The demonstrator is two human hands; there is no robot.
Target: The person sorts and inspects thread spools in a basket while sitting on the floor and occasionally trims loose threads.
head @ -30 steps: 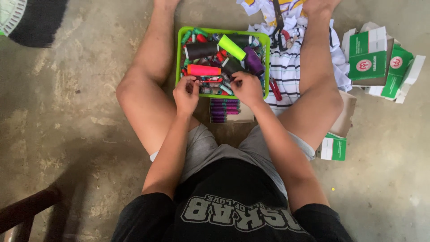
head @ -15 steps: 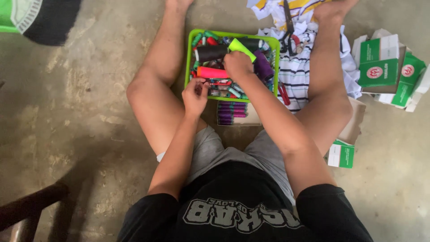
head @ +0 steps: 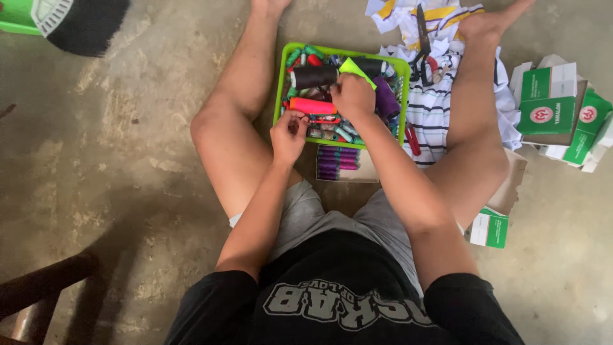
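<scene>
Soft, even daylight; no glare.
A faint diffuse shadow spreads on the concrete floor (head: 115, 191) toward 8 o'clock of the seated person. Focus is mostly sharp, softening slightly at the frame edges.

The right hand (head: 352, 96) covers the middle of the green tray (head: 281, 89), so whatever its fingers pinch stays hidden. The left hand (head: 288, 135) curls over something too small to make out. The dark chair (head: 38, 294) is cut off at the bottom-left edge, and the scissors (head: 423, 38) lie half-buried in striped cloth (head: 440, 108).
</scene>
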